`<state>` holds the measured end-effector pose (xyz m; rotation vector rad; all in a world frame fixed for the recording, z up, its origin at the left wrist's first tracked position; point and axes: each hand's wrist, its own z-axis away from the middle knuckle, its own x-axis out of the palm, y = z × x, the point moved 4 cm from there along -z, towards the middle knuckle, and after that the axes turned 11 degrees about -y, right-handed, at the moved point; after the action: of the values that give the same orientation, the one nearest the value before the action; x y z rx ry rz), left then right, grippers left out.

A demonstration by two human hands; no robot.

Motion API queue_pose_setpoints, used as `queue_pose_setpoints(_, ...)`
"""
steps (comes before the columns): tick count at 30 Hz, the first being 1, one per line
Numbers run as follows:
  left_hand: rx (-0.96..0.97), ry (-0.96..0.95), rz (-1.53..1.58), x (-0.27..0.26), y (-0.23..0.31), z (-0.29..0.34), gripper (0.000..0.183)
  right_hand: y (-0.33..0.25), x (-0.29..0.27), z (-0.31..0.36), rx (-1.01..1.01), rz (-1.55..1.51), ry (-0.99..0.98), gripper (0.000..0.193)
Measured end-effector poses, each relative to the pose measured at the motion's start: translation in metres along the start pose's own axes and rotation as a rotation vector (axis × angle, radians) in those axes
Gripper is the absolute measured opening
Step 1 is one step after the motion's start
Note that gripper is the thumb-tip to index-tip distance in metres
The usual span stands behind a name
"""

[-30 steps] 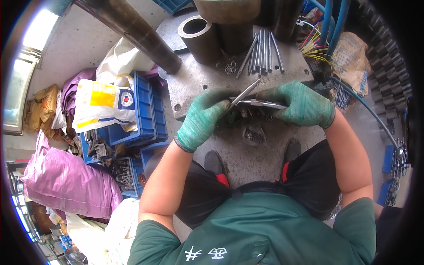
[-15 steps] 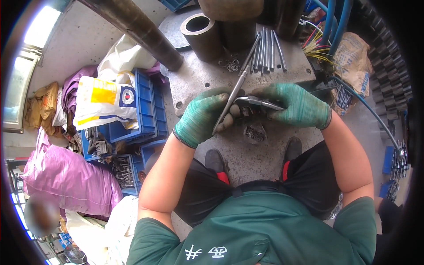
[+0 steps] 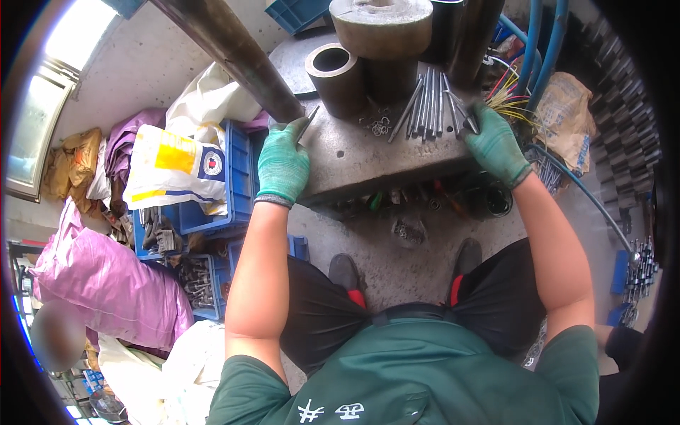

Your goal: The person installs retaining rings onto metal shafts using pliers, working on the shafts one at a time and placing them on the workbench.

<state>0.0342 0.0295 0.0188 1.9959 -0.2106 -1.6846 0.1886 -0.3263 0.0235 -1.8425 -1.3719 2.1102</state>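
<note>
Downward, the head view shows a person's two outstretched arms over a thick grey steel bench (image 3: 386, 161). The left hand (image 3: 282, 166), in a green knitted glove, is at the bench's left edge, closed around a slim, pointed grey metal piece (image 3: 309, 122) that sticks up past the thumb, tilted to the right. The right hand (image 3: 499, 146), in a matching glove, is well apart from it at the bench's right side, its fingers drawn together on a narrow grey metal part (image 3: 464, 113); blur hides that part's exact shape. Its tip is just beside a fan of slender, silvery metal rods (image 3: 428, 106), which lie side by side on the bench, pointing away from the person.

Left of the rods is a loose scatter of small metal rings (image 3: 380, 126). Behind the rings stands a dark, hollow metal cylinder (image 3: 336, 88), open at the top, with a broad, round metal block (image 3: 383, 34) just beyond it to the right.

On the floor in front of the bench sits a clear plastic bag of small metal pieces (image 3: 409, 231). To the left are blue plastic crates (image 3: 241, 173), a white, yellow and blue bag (image 3: 170, 173) and a bulging purple sack (image 3: 110, 280). A crumpled brown paper sack (image 3: 564, 117) is at the right, near thick blue hoses (image 3: 533, 57).
</note>
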Motion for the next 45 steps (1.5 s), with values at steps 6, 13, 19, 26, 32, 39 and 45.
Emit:
queue_pose_setpoints(6,0.12,0.115,-0.287,0.017,0.008,-0.011,0.027,0.01,0.022,-0.02,0.183,0.275,-0.032,0.045)
queue_pose_setpoints(13,0.322,-0.064,-0.248,0.043,0.062,0.006,0.039,-0.005,0.018,-0.029,0.281,0.339,-0.112,0.048)
queue_pose_setpoints(19,0.452,-0.185,0.007,0.048,0.076,0.026,0.021,0.048,0.008,-0.034,0.345,-0.544,-0.026,0.028)
queue_pose_setpoints(26,0.459,-0.064,0.372,0.04,0.079,0.04,0.025,-0.033,-0.014,0.022,0.21,-1.047,0.017,0.017)
queue_pose_setpoints(32,0.246,-0.169,0.733,0.058,0.087,0.038,0.033,-0.082,0.027,0.061,0.082,-1.067,-0.291,0.027)
queue_pose_setpoints(39,-0.133,-0.475,1.511,0.066,0.094,0.041,0.047,-0.122,0.043,0.073,-0.05,-0.706,-0.437,0.031)
queue_pose_setpoints(45,0.007,-0.113,0.63,0.048,0.061,-0.012,0.03,-0.107,0.036,0.065,-0.023,-0.652,-0.401,0.035)
